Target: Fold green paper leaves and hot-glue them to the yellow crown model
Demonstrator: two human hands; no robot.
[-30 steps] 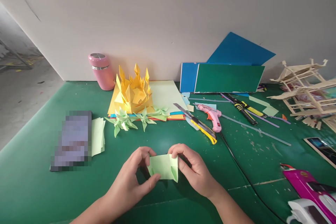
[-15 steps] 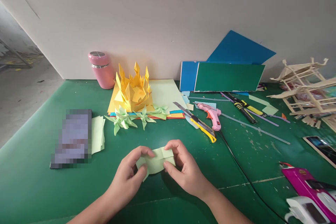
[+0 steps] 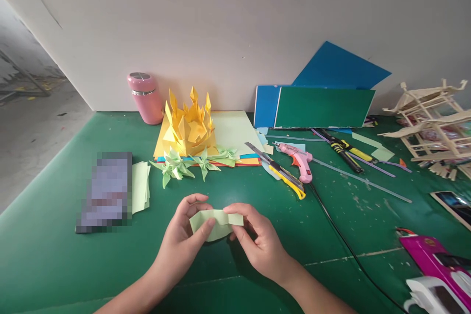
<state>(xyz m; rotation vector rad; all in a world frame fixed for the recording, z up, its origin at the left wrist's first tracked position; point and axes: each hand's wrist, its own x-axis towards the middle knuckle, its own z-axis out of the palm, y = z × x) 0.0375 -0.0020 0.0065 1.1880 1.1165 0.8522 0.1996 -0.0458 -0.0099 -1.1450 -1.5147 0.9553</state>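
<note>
Green mat [image 3: 59,255], creased pale-green paper [image 3: 220,218]

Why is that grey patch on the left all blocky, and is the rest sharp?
Head view: the patch is masked into blocks, hiding what lies there; the rest is sharp, down to the paper held by the left hand and right hand; light is soft and even, with faint shadow under the hands.
</note>
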